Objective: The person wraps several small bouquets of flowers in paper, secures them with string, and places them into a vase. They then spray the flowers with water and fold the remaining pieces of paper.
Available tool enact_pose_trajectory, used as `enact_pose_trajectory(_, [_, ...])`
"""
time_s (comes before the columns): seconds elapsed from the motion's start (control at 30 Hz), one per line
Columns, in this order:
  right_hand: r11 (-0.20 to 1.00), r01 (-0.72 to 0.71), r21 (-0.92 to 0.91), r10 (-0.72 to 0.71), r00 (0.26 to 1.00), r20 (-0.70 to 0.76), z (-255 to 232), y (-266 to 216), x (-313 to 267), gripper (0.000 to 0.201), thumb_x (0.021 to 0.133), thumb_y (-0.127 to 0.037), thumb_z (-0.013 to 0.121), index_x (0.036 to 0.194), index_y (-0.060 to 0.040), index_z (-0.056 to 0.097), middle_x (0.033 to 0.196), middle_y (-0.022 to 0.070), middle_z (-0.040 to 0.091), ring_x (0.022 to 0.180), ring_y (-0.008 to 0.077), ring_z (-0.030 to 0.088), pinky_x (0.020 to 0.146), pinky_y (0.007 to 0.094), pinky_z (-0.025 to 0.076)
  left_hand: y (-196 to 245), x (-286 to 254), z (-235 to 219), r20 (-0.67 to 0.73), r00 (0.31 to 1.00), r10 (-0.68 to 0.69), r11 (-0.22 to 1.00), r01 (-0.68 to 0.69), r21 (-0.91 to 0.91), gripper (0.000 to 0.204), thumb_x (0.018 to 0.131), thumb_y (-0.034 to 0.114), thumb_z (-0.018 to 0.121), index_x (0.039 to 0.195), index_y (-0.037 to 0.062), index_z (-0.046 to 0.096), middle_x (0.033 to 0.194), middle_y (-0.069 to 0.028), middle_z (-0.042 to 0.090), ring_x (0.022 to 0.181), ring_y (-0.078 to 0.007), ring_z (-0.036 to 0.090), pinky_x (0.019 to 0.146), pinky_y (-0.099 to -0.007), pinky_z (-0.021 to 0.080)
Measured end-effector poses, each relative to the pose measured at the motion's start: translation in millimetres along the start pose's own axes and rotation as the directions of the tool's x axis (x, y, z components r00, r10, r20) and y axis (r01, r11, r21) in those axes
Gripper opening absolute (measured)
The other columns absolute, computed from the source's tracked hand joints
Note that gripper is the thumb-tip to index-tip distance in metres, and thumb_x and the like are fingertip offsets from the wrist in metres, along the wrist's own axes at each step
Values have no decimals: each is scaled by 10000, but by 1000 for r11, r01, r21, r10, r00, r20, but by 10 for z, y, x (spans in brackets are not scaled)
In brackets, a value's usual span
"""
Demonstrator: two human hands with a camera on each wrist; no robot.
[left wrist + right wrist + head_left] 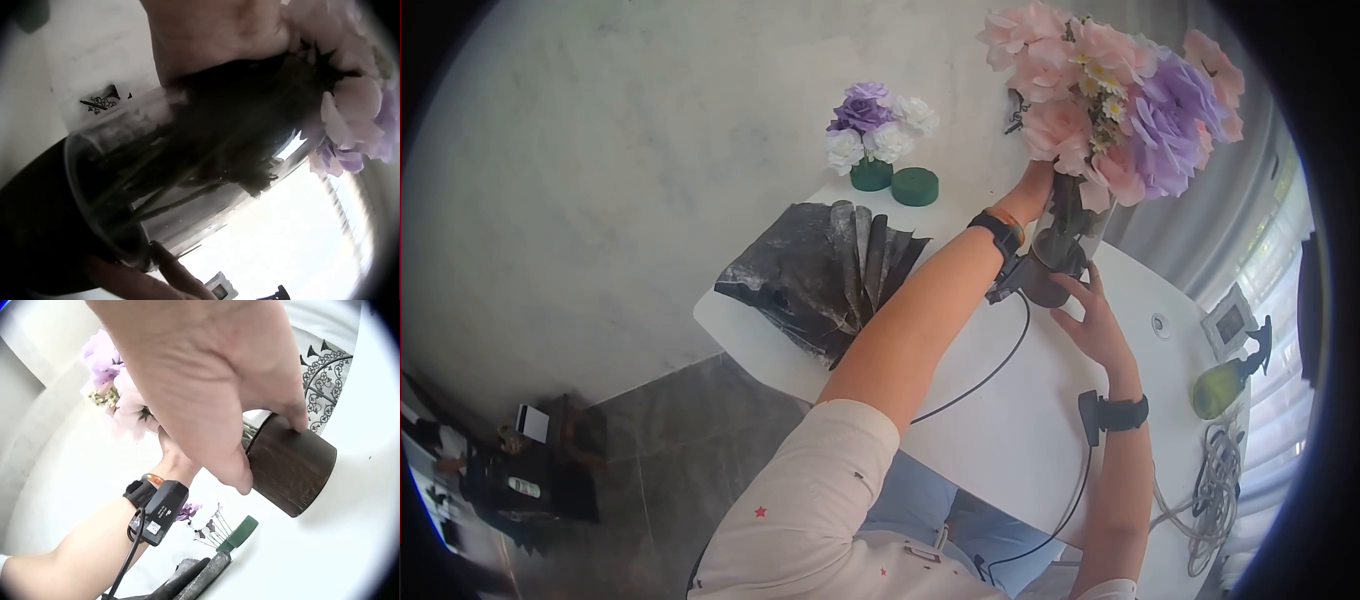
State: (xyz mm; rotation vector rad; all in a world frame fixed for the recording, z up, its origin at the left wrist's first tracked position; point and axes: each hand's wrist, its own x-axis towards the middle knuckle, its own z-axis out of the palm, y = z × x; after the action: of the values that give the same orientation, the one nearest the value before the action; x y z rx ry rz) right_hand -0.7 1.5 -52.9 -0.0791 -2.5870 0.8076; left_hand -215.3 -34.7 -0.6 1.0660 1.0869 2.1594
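Observation:
A clear vase with a dark brown base holds a bouquet of pink and purple artificial flowers; green stems show through its wall. My left hand grips the vase's upper part just under the blooms, its fingers mostly hidden behind the vase and flowers. Lower down, my right hand holds the dark base, thumb on one side and fingers on the other. In the head view the vase leans over the far right part of the white table.
Purple and white flowers stand in a green foam block beside another green foam disc. A crumpled black plastic sheet lies at left. A picture frame, green spray bottle and coiled cables sit at right. Wrist-camera cables cross the table.

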Motion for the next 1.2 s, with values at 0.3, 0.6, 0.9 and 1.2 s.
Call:
enact_pose_trajectory(0.3, [998, -51, -40, 56, 989, 135, -393, -105, -131, 406, 802, -100, 653, 1197, -69, 565, 1305, 263, 467, 1283, 411, 374, 1030, 422, 356, 74, -117, -8, -66, 988, 141, 937, -112, 332, 309, 905, 219, 434, 1124, 56, 578, 1014, -83, 613, 866, -185, 599, 749, -305, 468])
enact_pose_trajectory(0.6, [993, 109, -43, -99, 977, 191, -1226, -775, -563, 356, 809, -86, 646, 1152, -27, 569, 1038, 139, 617, 835, 270, 584, 755, 355, 477, 1179, -691, -1405, -207, 972, 108, -80, 216, 973, 296, 736, 229, 577, 777, -53, 658, 835, -293, 629, 860, -435, 618, 762, -458, 499])
enact_pose_trajectory(0.9, [977, 202, -61, -191, 969, 155, -1446, -1018, -958, 373, 834, -159, 641, 1172, -24, 561, 1068, 143, 631, 822, 283, 616, 674, 357, 498, 2243, -1984, -2193, -793, 589, -156, -605, 578, 547, 605, 688, 392, 728, 1062, -73, 627, 1047, -235, 643, 925, -350, 637, 808, -434, 474])
enact_pose_trajectory(1.2, [975, 206, -85, -190, 968, 161, -1488, -1077, -1048, 396, 834, -203, 648, 1175, -22, 560, 1080, 142, 632, 832, 292, 618, 708, 364, 513, 2350, -2058, -2862, -594, 778, 204, -383, 621, 683, 421, 757, 235, 648, 1017, -94, 612, 1032, -307, 609, 1018, -393, 596, 876, -412, 463])
